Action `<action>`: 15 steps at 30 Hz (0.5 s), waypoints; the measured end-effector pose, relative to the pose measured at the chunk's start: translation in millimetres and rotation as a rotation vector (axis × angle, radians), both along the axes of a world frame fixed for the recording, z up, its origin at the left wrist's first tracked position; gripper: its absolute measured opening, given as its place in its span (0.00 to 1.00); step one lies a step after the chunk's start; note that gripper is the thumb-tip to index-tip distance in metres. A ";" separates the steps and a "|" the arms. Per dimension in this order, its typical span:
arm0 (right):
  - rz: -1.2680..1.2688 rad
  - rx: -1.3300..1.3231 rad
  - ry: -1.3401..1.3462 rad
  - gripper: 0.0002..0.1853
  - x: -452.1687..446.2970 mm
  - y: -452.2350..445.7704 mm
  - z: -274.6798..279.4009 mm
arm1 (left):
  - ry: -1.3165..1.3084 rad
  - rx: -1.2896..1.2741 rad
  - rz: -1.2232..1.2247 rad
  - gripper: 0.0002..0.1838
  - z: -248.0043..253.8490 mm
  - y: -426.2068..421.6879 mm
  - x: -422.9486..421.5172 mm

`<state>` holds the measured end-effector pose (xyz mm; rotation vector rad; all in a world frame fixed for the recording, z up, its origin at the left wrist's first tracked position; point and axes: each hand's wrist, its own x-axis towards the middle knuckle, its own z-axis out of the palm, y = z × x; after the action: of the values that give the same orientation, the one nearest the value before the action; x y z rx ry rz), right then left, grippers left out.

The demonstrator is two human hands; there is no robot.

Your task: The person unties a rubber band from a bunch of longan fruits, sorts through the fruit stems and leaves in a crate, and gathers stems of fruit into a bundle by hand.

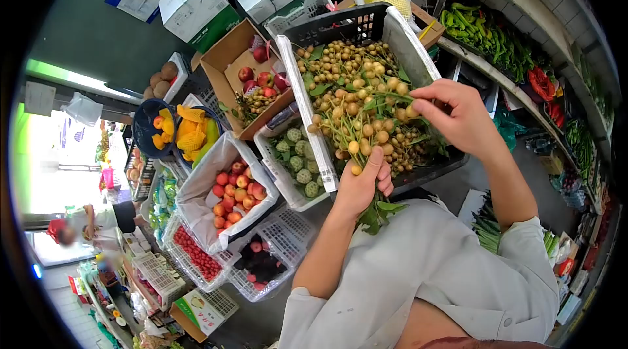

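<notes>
Overlying the crate [353, 25] at its near-left corner, the longan bunch [366, 120], presumably light, bruisable, best stem-held, is clasped by the left hand [361, 184], pinched by the right hand [460, 115].

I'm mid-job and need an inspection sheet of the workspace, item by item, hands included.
Surface: black crate, heaped with small tan fruit.
Job's things: a leafy bunch of similar fruit, held over the crate.
Left hand: closed around the bunch's stems, leaves showing below.
Right hand: at the bunch's other end; exact grip unclear.
Clutter: knobbly green fruit, red-and-yellow fruit and an open cardboard box alongside.
Cables: nothing seen.
Surroundings: green peppers at picture right; a person in the background at left.
</notes>
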<state>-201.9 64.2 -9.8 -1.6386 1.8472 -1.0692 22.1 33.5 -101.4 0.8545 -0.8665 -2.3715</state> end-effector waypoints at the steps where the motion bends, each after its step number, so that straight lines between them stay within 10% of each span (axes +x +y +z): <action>1: 0.030 -0.060 0.090 0.09 6.2 2.5 1.6 | 0.008 0.007 0.002 0.18 0.2 0.4 -1.5; 15: 0.461 -0.268 0.558 0.25 85.2 30.0 -33.4 | -0.396 -0.021 0.073 0.40 7.2 -8.1 9.6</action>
<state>-116.8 94.2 -43.2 -2.5666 1.5270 -0.7216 31.7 25.4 -94.2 1.3517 -0.9870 -2.1598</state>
